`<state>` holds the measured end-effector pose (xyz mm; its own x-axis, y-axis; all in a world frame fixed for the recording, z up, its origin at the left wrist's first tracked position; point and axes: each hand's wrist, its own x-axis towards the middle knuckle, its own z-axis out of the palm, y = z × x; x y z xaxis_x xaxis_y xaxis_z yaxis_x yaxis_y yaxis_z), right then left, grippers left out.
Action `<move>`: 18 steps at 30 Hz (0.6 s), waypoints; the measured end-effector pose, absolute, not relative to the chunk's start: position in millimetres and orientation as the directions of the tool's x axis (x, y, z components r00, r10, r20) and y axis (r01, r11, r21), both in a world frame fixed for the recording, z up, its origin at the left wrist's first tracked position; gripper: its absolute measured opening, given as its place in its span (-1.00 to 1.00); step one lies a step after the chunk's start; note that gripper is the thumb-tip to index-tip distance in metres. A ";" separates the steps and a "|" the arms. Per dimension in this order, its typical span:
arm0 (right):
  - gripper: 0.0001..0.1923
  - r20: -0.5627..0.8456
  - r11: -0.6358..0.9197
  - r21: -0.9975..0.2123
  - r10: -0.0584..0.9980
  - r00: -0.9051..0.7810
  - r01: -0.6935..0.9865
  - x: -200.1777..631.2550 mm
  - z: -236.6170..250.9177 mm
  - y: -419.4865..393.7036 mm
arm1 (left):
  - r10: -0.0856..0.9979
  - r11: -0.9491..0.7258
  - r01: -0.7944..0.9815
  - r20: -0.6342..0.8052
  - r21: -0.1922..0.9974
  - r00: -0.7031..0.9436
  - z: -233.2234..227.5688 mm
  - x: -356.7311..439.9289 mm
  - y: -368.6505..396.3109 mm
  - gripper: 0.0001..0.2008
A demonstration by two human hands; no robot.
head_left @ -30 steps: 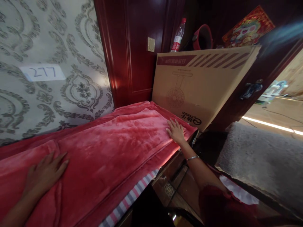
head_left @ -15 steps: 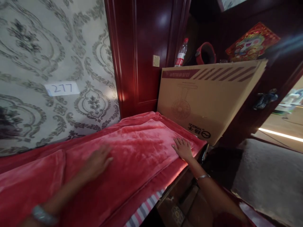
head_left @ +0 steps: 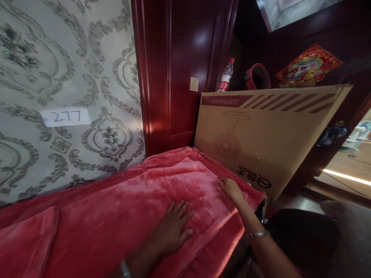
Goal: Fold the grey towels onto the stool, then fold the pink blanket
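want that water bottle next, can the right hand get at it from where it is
Probably not easily. The right hand lies flat on the red blanket, and the upright cardboard box stands between it and the water bottle behind.

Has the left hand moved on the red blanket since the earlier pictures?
Yes. The left hand has slid across the red blanket toward the cardboard box, and now lies flat close to the right hand.

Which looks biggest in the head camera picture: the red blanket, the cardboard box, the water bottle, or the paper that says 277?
1. red blanket
2. cardboard box
3. paper label and water bottle: these look about alike, and the bottle stands farther back, so no ranking.
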<state>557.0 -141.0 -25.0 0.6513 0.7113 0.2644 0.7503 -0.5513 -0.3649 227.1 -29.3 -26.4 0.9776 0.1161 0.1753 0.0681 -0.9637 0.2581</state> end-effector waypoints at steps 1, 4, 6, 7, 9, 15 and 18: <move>-0.58 0.277 -0.531 -0.394 0.710 0.648 0.750 562.6 -16.5 -123.6 | 0.121 -0.961 0.070 0.180 0.267 0.976 -27.5 225.9 -28.5 -0.42; -0.60 0.298 -0.460 -0.470 0.721 0.626 0.753 575.7 4.5 -62.2 | 0.146 -0.960 0.085 0.220 0.266 0.965 -30.1 225.2 -26.9 -0.45; -0.65 0.279 -0.438 -0.513 0.728 0.626 0.738 582.9 12.9 -21.3 | 0.157 -0.970 0.084 0.322 0.230 0.934 -33.3 226.3 -25.1 -0.52; -0.69 0.257 -0.439 -0.533 0.730 0.633 0.723 586.6 15.2 -2.9 | 0.153 -0.977 0.077 0.397 0.199 0.905 -35.5 227.1 -23.3 -0.57; -0.77 0.189 -0.456 -0.572 0.736 0.650 0.682 594.3 16.6 28.0 | 0.132 -0.990 0.076 0.562 0.123 0.817 -41.0 228.8 -17.1 -0.62; -0.72 -0.042 -0.474 -0.689 0.781 0.623 0.548 617.0 6.3 78.1 | 0.263 -0.928 0.372 0.712 0.004 0.651 -63.2 234.9 6.8 -0.45; -0.73 -0.041 -0.383 -0.787 0.815 0.578 0.484 626.8 1.6 86.6 | 0.310 -0.915 0.404 0.624 -0.010 0.717 -76.3 238.4 8.6 -0.37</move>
<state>626.8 86.6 1.6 0.5776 0.8152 -0.0413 0.4841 -0.3829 -0.7868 238.4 8.6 -76.3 0.7170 0.3098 0.6245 0.4038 -0.9148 -0.0098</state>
